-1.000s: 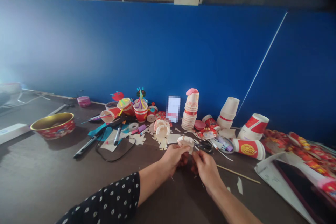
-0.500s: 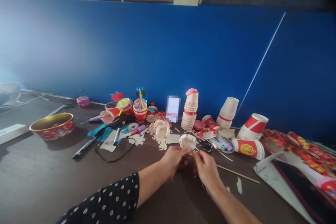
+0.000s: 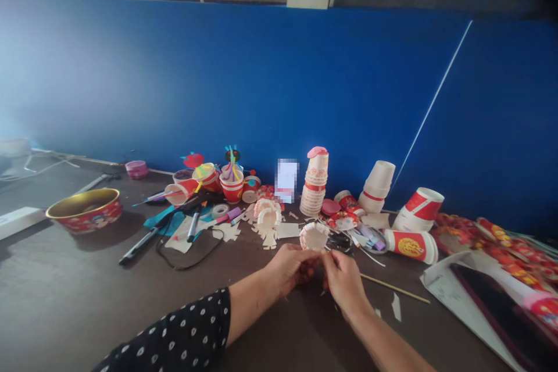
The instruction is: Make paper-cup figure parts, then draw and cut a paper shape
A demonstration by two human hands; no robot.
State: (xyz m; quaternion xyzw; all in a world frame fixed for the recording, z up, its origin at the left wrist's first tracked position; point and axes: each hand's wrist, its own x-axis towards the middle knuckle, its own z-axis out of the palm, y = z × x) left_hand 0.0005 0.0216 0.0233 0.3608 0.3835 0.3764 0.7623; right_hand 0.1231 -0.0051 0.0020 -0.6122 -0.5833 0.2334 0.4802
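Observation:
A cut white paper cup piece point(image 3: 314, 236) with a fringed rim is at the fingertips of both hands, its round opening turned toward me. My left hand point(image 3: 290, 270) pinches its lower edge from the left. From the right, my right hand point(image 3: 342, 276) has thumb and fingers pressed together at the same edge, close to the left fingertips. Just beyond the hands lies another cut cup point(image 3: 267, 215) with strips folded outward. A thin wooden stick point(image 3: 394, 288) extends to the right of my right hand, with small paper scraps point(image 3: 396, 307) near it.
A red and gold bowl point(image 3: 85, 211) stands at left. Markers, tape and decorated cups point(image 3: 232, 186) are left of centre. Behind the hands rises a cup stack point(image 3: 314, 186). More cups point(image 3: 412, 246), red packets and a dark phone point(image 3: 497, 308) lie at right.
The cut cup piece in my hands has tilted slightly, showing more of its round opening. Both hands stay nearly in place, fingertips a little closer together.

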